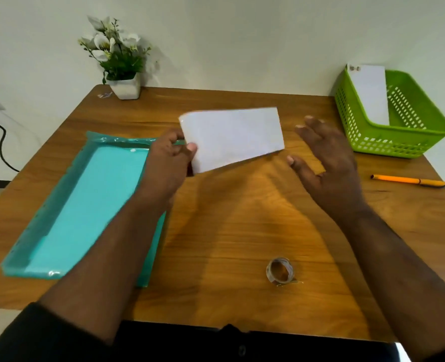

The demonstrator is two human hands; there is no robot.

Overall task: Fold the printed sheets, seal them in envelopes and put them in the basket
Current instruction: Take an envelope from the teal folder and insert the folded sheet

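**Mia:** Near the middle of the frame, what is that white thing?

**Tom:** It looks like a white envelope (232, 137), or maybe a folded sheet. I cannot tell which. The left hand (170, 159) pinches its left end with the thumb on top. It is held up above the table (242, 218).

**Mia:** Which way does it point?

**Tom:** Its long side runs left to right across the frame. The right end is a bit higher and points toward the upper right.

**Mia:** What is the right hand (325, 163) doing?

**Tom:** It holds nothing. The fingers are spread and straight. It sits just to the right of the envelope's free end, not touching it.

**Mia:** So which hand is closer to that free end?

**Tom:** The right one. I think it will take that end next.

**Mia:** Where is the basket (399, 142)?

**Tom:** It is green, in the upper right of the frame, past the right hand. One white envelope already leans inside it.

**Mia:** What else is on the table?

**Tom:** A roll of tape (280, 270) lies low in the middle. An orange pen (409, 180) lies at the right. A teal pack (91, 205) lies at the left, under the left arm. A flower pot (126, 87) stands at the upper left.
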